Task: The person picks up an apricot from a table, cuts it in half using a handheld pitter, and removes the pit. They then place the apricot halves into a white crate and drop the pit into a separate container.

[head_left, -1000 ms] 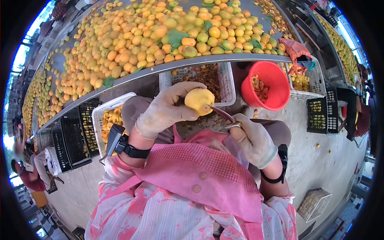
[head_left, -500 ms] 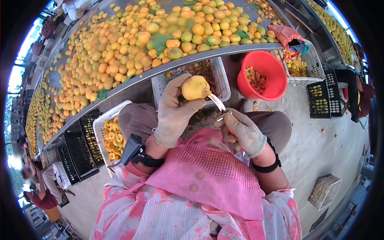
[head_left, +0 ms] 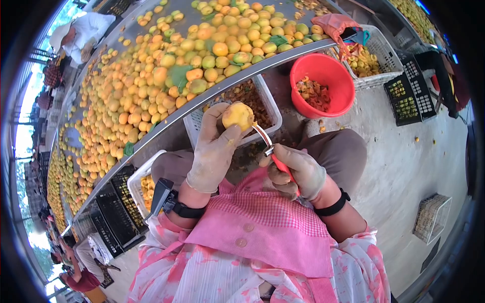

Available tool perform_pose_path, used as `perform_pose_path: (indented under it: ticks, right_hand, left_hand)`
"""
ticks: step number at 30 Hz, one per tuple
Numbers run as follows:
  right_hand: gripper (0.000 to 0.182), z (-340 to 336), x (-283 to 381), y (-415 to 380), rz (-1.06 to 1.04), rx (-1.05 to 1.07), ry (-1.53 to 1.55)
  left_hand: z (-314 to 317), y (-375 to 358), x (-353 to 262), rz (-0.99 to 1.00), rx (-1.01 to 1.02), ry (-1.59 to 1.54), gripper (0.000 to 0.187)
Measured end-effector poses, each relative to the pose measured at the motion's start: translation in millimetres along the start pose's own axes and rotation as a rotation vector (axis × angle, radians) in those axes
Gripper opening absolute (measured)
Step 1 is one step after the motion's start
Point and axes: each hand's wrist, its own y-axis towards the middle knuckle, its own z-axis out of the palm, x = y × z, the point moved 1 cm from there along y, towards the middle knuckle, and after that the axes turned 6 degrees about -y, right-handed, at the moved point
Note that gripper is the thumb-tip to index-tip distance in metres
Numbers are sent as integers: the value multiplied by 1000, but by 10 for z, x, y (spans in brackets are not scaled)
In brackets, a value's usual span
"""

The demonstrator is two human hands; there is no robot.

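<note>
My left hand (head_left: 213,154), in a pale work glove, grips a yellow apricot (head_left: 237,116) between thumb and fingers, with a brownish patch on the fruit's right side. In my right hand (head_left: 301,171), also gloved, is a red-handled fruit knife (head_left: 283,169). A metal collar joins its handle to a narrow curved blade, whose tip meets the apricot's right side. Both hands are above my lap, over a pink checked apron (head_left: 262,222). Just beyond them, under the table edge, stands a white crate (head_left: 275,103) with brownish scraps inside.
A metal table (head_left: 242,70) heaped with apricots and some leaves runs across the front. A red tub (head_left: 343,91) holds scraps, beside a white basket (head_left: 394,48) of cut fruit. Another white crate (head_left: 135,188) is at my left knee. Other people (head_left: 83,38) are at the left.
My view has shifted. The right hand has turned, so the red handle and more of the curved blade now show. The left hand still holds the apricot against the tip.
</note>
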Motion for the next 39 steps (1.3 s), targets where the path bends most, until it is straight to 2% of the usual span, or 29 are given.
perform_pose_path:
  ticks: [2,3,5,11,12,14,18,20,23,27,29,34,36,37,38,39]
  right_hand:
    - [46,-80,-32,26,71,104,231]
    - [46,-145,-55,51,59,101,239]
    - [48,-269,-103,104,68,273,442]
    - [45,-517,-25,173,-28,474,745]
    - [45,-557,5,183,-40,470,756]
    - [45,-644,75,202,-82,487,793]
    - [45,-851,187,249,-100,501,892]
    - [45,-944,233,276,-149,546,956]
    - [45,-1073,336,289,-209,533,979]
    - [44,-1290,482,294,-216,510,997]
    - [43,-1376,561,319,-260,572,1051]
    - [44,-1602,806,337,-362,568,1134]
    - [44,-1687,919,298,-408,571,1163]
    - [44,-1697,1034,225,-483,565,1102]
    - [44,-1706,1149,153,-554,560,1041]
    - [45,-1727,1249,84,-604,522,1031]
  left_hand:
    - [-6,112,119,68,20,17,39]
    - [22,167,157,61,32,22,39]
    - [97,283,226,70,21,94,44]
    - [297,694,446,61,24,321,53]
    - [317,768,477,50,36,326,53]
    - [370,907,524,150,132,470,50]
    - [569,1149,613,132,169,472,49]
    - [598,1274,733,256,164,632,51]
    - [675,1433,878,142,127,538,54]
    - [801,1679,1008,126,143,560,56]
    - [871,1803,1130,213,137,609,57]
    - [1084,2156,1387,326,90,654,56]
    - [1201,2240,1398,698,170,1109,56]
    - [1138,2289,1522,493,161,1019,56]
    - [1082,2319,1617,489,161,1018,56]
    - [1062,2343,1655,381,126,919,56]
